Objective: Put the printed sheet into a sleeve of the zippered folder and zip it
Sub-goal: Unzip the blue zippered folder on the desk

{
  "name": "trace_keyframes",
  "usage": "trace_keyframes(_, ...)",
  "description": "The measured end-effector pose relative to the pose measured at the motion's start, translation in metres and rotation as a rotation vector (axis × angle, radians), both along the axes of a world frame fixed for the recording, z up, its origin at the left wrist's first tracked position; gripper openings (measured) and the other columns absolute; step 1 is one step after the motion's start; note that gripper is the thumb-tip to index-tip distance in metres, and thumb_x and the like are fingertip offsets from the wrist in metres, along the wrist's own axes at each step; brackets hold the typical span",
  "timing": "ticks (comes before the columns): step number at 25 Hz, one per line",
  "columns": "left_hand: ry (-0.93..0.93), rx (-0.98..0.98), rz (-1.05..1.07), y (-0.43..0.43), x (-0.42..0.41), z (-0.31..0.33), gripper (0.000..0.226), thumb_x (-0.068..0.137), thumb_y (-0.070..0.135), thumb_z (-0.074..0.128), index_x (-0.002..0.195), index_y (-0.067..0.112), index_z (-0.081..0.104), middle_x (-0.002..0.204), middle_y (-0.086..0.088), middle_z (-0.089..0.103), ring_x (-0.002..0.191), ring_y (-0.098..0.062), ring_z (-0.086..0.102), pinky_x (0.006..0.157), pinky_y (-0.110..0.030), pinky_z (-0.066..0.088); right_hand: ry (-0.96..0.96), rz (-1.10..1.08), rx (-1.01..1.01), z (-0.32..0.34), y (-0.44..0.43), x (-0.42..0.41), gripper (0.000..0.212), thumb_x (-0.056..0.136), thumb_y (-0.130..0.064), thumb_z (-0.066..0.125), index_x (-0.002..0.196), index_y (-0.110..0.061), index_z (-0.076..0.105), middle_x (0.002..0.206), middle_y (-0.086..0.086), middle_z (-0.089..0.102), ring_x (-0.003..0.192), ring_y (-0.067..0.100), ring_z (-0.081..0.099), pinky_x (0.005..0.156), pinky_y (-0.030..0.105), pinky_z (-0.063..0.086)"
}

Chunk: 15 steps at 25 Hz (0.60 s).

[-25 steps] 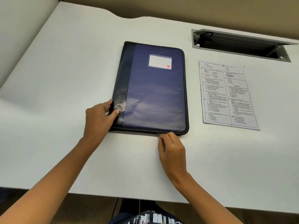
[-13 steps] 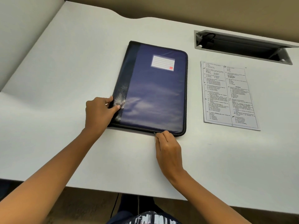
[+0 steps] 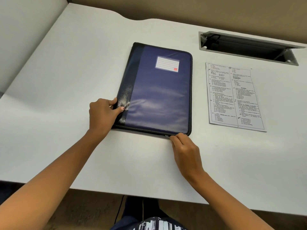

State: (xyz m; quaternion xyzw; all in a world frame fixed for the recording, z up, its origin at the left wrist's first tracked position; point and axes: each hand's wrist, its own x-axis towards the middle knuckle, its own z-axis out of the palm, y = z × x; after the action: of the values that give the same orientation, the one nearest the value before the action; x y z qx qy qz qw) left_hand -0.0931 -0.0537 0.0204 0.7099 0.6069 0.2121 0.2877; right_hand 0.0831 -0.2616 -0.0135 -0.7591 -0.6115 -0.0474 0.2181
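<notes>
A dark blue zippered folder (image 3: 159, 93) lies closed and flat on the white desk, with a white label near its top. My left hand (image 3: 103, 113) grips its lower left spine edge, thumb on the cover. My right hand (image 3: 184, 146) pinches the small metal zipper pull (image 3: 166, 136) at the folder's near edge, close to the lower right corner. The printed sheet (image 3: 232, 95) lies flat on the desk to the right of the folder, apart from it and untouched.
A grey cable tray opening (image 3: 249, 47) with a raised lid is set into the white desk (image 3: 66, 80) behind the sheet. A partition wall runs along the left. The desk's front edge is close to my body.
My right hand has slid right along the folder's near edge with the zipper pull, nearer the lower right corner. My left hand keeps its hold on the spine.
</notes>
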Motion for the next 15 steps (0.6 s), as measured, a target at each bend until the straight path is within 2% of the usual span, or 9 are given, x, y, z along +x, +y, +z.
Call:
trace_keyframes(4,0.005,0.002,0.024,0.001,0.004,0.004,0.043,0.077,0.026,0.075,0.114,0.006,0.067,0.103,-0.017,0.072,0.095,-0.029,0.066,0.078,-0.027,0.045,0.011,-0.005,0.01,-0.003,0.013,-0.017,0.017,0.072,0.013,0.072,0.082,0.0,0.067,0.071,0.008,0.058,0.059,0.021,0.053,0.046,0.027,0.046)
trace_keyframes(8,-0.017,-0.012,0.034,0.001,0.004,0.006,0.044,0.076,0.027,0.076,0.114,0.007,0.068,0.104,-0.016,0.072,0.095,-0.026,0.066,0.078,-0.024,0.044,0.04,0.008,0.014,-0.002,0.026,-0.032,0.019,0.069,0.016,0.071,0.076,-0.001,0.065,0.067,0.008,0.056,0.057,0.019,0.049,0.047,0.022,0.039)
trace_keyframes(12,-0.02,-0.021,0.047,0.002,0.004,0.006,0.045,0.075,0.027,0.077,0.115,0.008,0.068,0.105,-0.014,0.072,0.096,-0.025,0.066,0.076,-0.021,0.041,0.055,-0.026,0.022,0.003,0.033,-0.042,0.026,0.064,0.02,0.07,0.067,-0.003,0.059,0.063,0.007,0.051,0.054,0.018,0.042,0.051,0.02,0.023)
trace_keyframes(15,-0.008,-0.016,0.057,0.002,0.005,0.005,0.044,0.076,0.028,0.076,0.114,0.008,0.068,0.105,-0.014,0.072,0.098,-0.026,0.065,0.078,-0.023,0.043,0.058,-0.042,0.016,0.002,0.033,-0.043,0.028,0.062,0.021,0.069,0.066,-0.004,0.057,0.062,0.007,0.05,0.055,0.017,0.04,0.052,0.02,0.021)
